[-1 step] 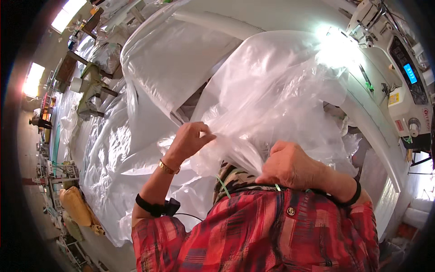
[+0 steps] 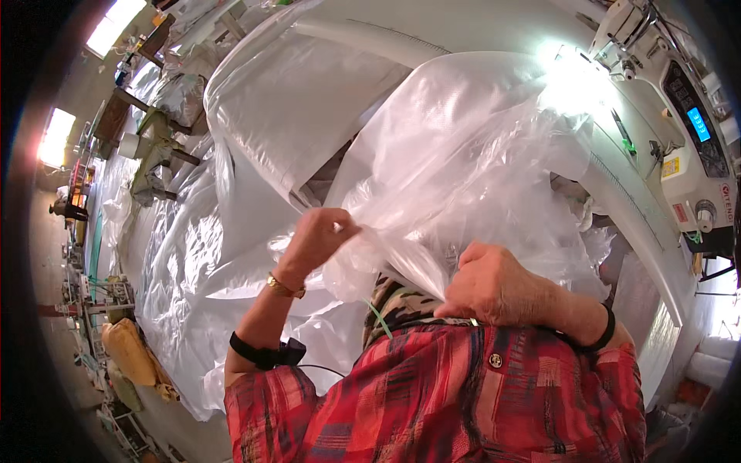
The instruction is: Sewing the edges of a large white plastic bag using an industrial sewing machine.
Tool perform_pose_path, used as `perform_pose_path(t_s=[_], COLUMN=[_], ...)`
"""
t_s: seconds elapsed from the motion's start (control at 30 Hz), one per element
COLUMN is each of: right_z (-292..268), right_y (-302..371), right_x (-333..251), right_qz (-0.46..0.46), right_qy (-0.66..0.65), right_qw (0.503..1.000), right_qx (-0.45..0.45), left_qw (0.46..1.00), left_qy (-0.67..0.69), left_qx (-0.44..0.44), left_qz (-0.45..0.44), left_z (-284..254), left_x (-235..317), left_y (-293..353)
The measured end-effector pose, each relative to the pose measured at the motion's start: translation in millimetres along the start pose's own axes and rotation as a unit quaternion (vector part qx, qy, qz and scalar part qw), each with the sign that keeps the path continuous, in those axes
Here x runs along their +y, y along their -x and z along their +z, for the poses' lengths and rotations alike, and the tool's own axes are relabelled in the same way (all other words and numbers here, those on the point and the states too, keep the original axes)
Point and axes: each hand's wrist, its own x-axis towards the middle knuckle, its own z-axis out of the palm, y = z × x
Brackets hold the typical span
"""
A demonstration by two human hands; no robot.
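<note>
A large translucent plastic sheet (image 2: 455,131) spreads from the sewing table down into my lap, gathered into folds between my hands. My left hand (image 2: 323,238) is closed in a pinch on a bunched part of it, thumb against fingertips. To the right and slightly lower, my right hand (image 2: 498,285) makes a fist around another gathered part, close to my shirt. The stretch of plastic between the two hands is pulled into narrow pleats. A thin green strip (image 2: 378,318) hangs in front of my camouflage-patterned clothing.
A white sewing machine (image 2: 698,154) with a lit blue display stands on the right, its lamp glaring on the plastic. Green-handled snips (image 2: 624,133) lie beside it on the table (image 2: 494,27). More plastic covers the left side, near a wooden stool (image 2: 154,154) and a yellow-brown bundle (image 2: 129,351).
My left hand has shifted slightly to the left, with its fingers curled a little differently. My right hand stays nearly in place, and the folds between them have moved slightly.
</note>
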Motion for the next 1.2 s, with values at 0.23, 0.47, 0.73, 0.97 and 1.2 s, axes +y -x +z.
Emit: perform_pose_path(t_s=[0.23, 0.47, 0.73, 0.97, 1.2], right_z=[-2.1, -7.8, -8.6, 19.7, 2.8], right_y=[19.0, 78.1, 68.5, -45.2, -53.6], right_x=[16.2, 57.5, 61.5, 14.0, -27.8], right_qz=[0.006, 0.154, 0.262, 0.055, -0.064], right_qy=[0.076, 0.18, 0.148, -0.153, -0.224], right_qw=[0.991, 0.952, 0.93, 0.982, 0.952], right_qx=[-0.113, -0.196, -0.21, -0.098, -0.2], left_qw=[0.957, 0.946, 0.778, 0.871, 0.859], left_qy=[0.238, 0.125, -0.292, -0.182, -0.4], left_qx=[0.138, 0.297, 0.506, 0.304, 0.123], left_qz=[-0.096, -0.033, 0.23, 0.34, 0.296], left_z=[-73.3, -177.5, -324.5, -190.0, -21.4], left_x=[-52.5, -63.0, 47.7, 164.1, 114.4], left_y=[-42.4, -121.8, -222.8, -207.5, -172.1])
